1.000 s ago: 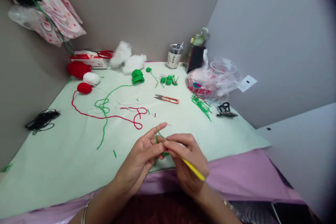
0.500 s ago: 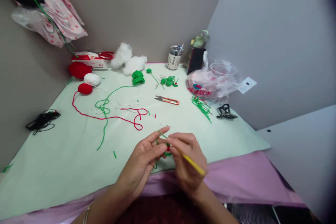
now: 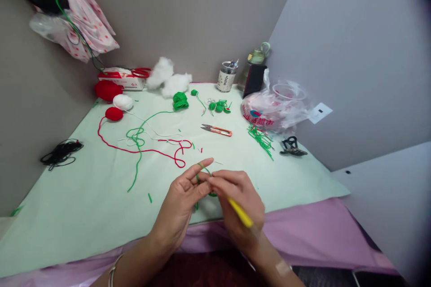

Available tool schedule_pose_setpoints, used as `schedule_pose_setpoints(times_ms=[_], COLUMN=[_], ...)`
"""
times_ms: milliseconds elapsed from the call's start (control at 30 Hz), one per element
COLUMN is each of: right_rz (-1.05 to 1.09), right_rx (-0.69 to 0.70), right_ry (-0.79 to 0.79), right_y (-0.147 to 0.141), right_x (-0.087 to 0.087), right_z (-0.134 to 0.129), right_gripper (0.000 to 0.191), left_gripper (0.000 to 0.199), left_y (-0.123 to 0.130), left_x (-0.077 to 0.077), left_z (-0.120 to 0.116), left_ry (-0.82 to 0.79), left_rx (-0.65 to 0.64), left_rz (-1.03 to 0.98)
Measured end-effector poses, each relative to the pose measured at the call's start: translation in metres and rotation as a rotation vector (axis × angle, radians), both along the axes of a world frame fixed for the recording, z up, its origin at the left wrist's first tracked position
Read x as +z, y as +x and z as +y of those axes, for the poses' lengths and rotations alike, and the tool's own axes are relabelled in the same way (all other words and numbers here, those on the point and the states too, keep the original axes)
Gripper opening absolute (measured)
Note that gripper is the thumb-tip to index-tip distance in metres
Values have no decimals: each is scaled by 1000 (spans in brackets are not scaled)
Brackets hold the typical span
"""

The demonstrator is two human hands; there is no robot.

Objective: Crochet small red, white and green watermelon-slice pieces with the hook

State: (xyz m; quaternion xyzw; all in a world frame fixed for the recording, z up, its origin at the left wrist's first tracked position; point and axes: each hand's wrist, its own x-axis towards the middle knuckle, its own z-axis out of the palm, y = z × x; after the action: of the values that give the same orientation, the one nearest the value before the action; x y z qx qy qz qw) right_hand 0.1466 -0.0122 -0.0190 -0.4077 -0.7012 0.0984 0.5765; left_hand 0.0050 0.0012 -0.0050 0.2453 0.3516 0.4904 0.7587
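A small green crochet piece (image 3: 213, 194) is pinched between the thumb and fingers of my left hand (image 3: 182, 199), mostly hidden by both hands. Green yarn (image 3: 204, 168) runs over my raised left index finger to the work. My right hand (image 3: 241, 199) grips a crochet hook with a yellow handle (image 3: 241, 213); its tip is hidden at the fingertips, close against my left thumb. Just beyond the fingers, a thin needle-like piece (image 3: 218, 163) lies on the cloth. Farther off rest orange-handled thread snips (image 3: 217, 130).
Red yarn balls (image 3: 113, 114), a white ball (image 3: 123, 102) and a green ball (image 3: 181, 101) trail strands across the pale cloth (image 3: 101, 215). Stuffing (image 3: 177, 85), a pen jar (image 3: 226, 76), a plastic bag (image 3: 269, 107), green yarn scraps (image 3: 260, 141) and a black claw clip (image 3: 293, 146) lie around.
The yellow handle has swung a little to the left and down. My hands have drawn closer over the piece, hiding its red part. The whole view has shifted slightly.
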Motion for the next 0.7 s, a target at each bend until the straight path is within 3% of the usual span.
schedule_pose_setpoints(times_ms=[100,167,267,367,467,533,700], right_rz=[-93,94,311,123,-53,-38,199], right_rx=[-18,5,56,10,-125,-127,12], right_ry=[46,-71,-194,-78,129,155,-59], right_y=[7,10,10,1,-8,-9,1], right_x=[1,4,8,0,-15,-21,-9], right_z=[-2,-2,0,2,4,5,5], right_gripper=[31,27,24,27,42,45,30], left_gripper=[40,36,38,47,47,43,35], left_y=[-2,-6,-7,-2,6,7,-4], left_x=[0,1,4,5,5,6,8], left_z=[5,7,7,2,-3,-3,4], left_ry=[-75,-82,15,86,7,-53,-59], left_rx=[-61,-83,-5,57,48,14,-57], left_rz=[-72,-63,31,63,6,-54,-93])
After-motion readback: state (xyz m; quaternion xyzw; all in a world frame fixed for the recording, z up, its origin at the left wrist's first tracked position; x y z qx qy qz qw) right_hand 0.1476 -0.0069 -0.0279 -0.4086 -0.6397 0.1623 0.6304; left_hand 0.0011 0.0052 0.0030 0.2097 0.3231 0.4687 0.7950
